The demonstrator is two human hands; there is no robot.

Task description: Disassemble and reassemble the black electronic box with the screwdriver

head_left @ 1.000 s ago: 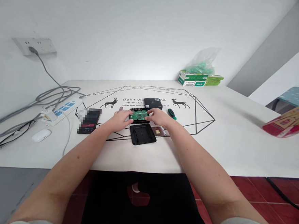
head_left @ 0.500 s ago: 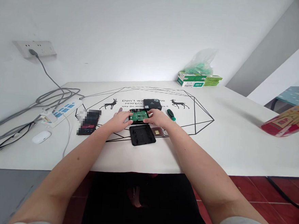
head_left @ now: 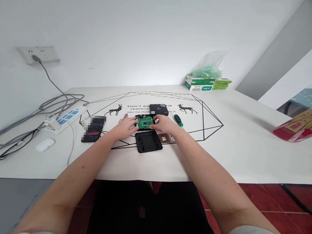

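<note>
A green circuit board (head_left: 145, 122) lies in a black square casing in the middle of the table. My left hand (head_left: 127, 126) grips the casing's left side, fingertips at the board's edge. From the right, my right hand (head_left: 162, 124) holds the opposite edge with thumb and fingers. Just in front is a black plastic cover (head_left: 149, 142), its inner side up. Beside that cover sits a flat metal plate (head_left: 166, 138) with a gold-coloured patch, partly behind my right forearm. A green-and-black screwdriver (head_left: 178, 120) lies right of my right hand. Behind the board rests a black box (head_left: 159, 109).
On the left are a phone (head_left: 94, 128), a power strip (head_left: 65, 119) with grey cable, glasses (head_left: 17, 144) and a white earphone case (head_left: 45, 145). Green-and-white boxes (head_left: 199, 82) stand at the back under a plastic bag (head_left: 210, 65). A red-and-yellow package (head_left: 301, 125) is at right.
The view has shifted very slightly. Both hands stay at the sides of the circuit board, with hardly any movement; the board looks a little flatter or shifted under the fingers.
</note>
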